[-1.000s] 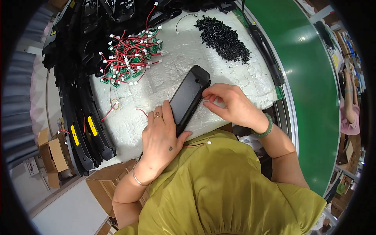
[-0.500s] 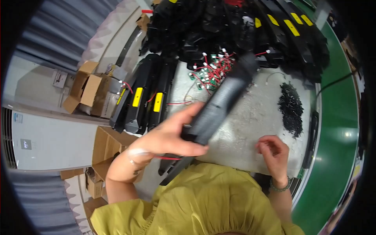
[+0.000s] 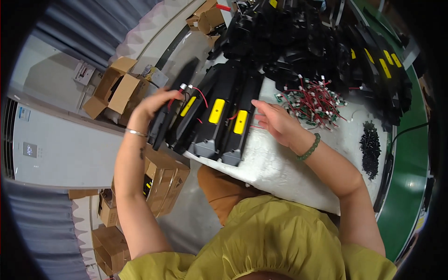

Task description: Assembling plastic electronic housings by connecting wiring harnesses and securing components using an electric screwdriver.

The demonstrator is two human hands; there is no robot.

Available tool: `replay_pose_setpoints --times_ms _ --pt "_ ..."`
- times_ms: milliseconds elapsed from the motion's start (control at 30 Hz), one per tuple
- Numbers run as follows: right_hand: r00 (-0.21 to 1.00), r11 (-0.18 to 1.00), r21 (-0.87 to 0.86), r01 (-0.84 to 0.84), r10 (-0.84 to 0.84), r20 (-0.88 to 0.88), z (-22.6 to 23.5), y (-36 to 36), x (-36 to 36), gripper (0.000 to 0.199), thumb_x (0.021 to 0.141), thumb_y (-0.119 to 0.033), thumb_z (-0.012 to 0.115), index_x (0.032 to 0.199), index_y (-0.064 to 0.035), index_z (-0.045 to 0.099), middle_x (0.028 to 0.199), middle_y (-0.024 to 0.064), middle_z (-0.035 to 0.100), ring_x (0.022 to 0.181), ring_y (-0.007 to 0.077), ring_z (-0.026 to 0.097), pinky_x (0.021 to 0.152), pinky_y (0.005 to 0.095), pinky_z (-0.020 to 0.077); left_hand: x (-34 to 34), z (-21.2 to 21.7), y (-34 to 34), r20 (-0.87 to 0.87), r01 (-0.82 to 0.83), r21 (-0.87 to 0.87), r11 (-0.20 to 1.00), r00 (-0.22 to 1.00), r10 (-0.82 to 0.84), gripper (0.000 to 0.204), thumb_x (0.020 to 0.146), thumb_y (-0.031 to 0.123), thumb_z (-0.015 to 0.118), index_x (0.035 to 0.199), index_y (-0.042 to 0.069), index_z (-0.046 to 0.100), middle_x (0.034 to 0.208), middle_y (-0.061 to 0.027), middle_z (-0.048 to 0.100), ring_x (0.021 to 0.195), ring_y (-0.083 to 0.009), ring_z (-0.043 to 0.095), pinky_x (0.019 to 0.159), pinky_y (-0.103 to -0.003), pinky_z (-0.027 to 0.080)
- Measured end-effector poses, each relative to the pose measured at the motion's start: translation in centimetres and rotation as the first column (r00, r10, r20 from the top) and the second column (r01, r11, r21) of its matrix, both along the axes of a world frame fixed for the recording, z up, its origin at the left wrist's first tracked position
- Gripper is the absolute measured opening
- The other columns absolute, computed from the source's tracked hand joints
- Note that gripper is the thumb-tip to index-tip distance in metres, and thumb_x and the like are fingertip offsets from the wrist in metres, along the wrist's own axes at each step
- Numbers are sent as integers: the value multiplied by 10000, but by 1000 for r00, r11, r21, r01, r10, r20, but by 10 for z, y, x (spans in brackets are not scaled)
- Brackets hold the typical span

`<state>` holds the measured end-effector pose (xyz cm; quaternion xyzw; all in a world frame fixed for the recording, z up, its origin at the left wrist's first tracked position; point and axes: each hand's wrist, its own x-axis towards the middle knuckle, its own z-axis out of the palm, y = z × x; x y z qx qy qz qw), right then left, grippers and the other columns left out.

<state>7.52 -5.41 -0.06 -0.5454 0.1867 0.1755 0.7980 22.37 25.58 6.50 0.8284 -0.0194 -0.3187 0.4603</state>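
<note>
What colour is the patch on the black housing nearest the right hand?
Yellow; the patch shows best in the head view.

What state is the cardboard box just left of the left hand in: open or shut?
Open: the cardboard box has its flaps spread apart, and its dark inside shows between them.

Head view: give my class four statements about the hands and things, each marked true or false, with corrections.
1. The left hand is at the leftmost black casing of the near row. True.
2. The right hand is on the screw pile. False: it is beside the near row's right end.
3. The screw pile lies right of the red wires. True.
4. The green bracelet is on the left wrist. False: it is on the right.
</note>
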Motion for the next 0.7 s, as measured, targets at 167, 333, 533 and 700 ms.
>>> replay_pose_setpoints --times_ms 167,333,533,700 --pt "997 996 83 30 -24 -76 21 36 14 522 836 -445 662 1085 8 588 1006 73 640 844 146 622 796 287 494 -14 -14 -27 -263 -32 -248 968 964 -35 1031 670 426 826 1382 -57 258 1226 -186 530 1015 -216 601 845 -360 526" --pt "995 995 -49 84 -86 -43 51 81 37 635 799 -429 702 1204 13 493 1049 95 622 938 174 615 837 324 505 -18 -29 -25 -230 -69 -460 885 972 -44 956 652 216 859 1346 -76 269 1137 -183 572 991 -220 611 832 -347 529" --pt "969 992 -25 126 -128 -212 47 97 11 570 813 -384 679 1201 -5 501 1008 116 635 864 213 655 764 356 564 -45 -55 2 -417 -210 -585 783 906 -68 748 593 130 861 1203 -67 474 1004 -132 630 914 -208 630 818 -336 524" --pt "941 975 -174 138 -184 -284 57 119 -12 548 816 -458 650 1177 -60 544 989 85 646 832 183 653 724 329 563 -90 -63 24 -476 -381 -563 733 875 89 861 579 145 873 1265 -50 391 1095 -142 581 1029 -223 567 901 -361 469"
